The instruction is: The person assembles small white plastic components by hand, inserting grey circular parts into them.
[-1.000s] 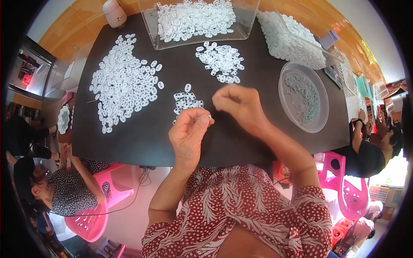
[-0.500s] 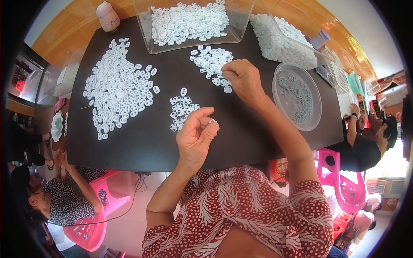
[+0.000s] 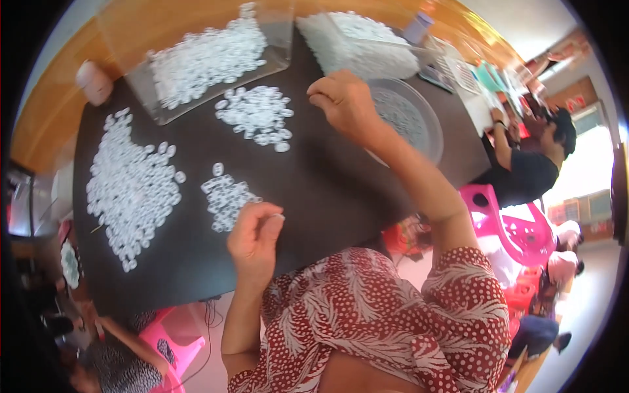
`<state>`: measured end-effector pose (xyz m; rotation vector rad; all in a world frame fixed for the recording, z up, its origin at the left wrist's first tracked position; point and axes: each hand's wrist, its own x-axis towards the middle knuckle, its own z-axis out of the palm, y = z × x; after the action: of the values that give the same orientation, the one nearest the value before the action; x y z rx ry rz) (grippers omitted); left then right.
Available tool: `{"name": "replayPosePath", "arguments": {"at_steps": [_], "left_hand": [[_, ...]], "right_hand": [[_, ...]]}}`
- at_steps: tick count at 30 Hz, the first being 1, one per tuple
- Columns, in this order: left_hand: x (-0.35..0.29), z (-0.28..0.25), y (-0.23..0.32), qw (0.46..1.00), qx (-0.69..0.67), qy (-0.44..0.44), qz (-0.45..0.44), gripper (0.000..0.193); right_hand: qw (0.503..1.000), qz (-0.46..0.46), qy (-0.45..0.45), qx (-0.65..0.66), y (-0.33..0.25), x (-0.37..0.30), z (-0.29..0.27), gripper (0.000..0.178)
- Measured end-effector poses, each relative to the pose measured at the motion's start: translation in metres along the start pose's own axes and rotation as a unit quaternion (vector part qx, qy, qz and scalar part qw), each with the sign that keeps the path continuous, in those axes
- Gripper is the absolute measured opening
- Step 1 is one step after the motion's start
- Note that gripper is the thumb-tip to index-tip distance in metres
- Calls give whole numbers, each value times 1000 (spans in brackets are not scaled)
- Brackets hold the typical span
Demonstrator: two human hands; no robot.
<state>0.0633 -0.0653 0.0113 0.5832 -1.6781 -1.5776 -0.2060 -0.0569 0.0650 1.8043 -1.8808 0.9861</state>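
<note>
My left hand (image 3: 254, 242) is closed, its thumb and forefinger pinching a small white plastic piece (image 3: 280, 217), mostly hidden by the fingers. Beside it lies a small cluster of white two-holed pieces (image 3: 226, 202). My right hand (image 3: 344, 105) hovers with fingers pressed together, between a middle pile of white pieces (image 3: 255, 114) and a round clear tub (image 3: 434, 141). Whatever the right fingers hold, if anything, cannot be made out. Small grey-green parts (image 3: 396, 118) lie in the tub, partly covered by my right forearm.
On the dark table (image 3: 314, 216) a large white pile (image 3: 131, 187) spreads at the left. A clear bin (image 3: 164, 118) of white pieces and a full clear bag (image 3: 360, 52) stand at the back. Another person (image 3: 527, 164) sits at the right, near a pink chair (image 3: 504, 223).
The view has swung to the right and tilted. My right hand has left the middle pile and moved toward the round tub. My left hand keeps its pinch beside the small cluster.
</note>
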Motion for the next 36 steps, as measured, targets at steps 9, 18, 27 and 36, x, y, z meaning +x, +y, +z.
{"name": "replayPosePath", "arguments": {"at_steps": [9, 18, 27, 36], "left_hand": [[2, 8, 5, 996, -71, -49, -34, 9], [1, 14, 3, 999, -13, -46, -23, 8], [2, 13, 2, 999, 30, -34, -8, 10], [1, 12, 2, 999, 19, -28, -3, 12]], "right_hand": [[971, 190, -115, -88, 59, -83, -80, 8], [974, 128, -136, -128, 82, -101, -58, 3], [977, 110, -153, -98, 78, -99, -64, 4], [899, 372, -159, 168, 28, -72, -87, 12]]}}
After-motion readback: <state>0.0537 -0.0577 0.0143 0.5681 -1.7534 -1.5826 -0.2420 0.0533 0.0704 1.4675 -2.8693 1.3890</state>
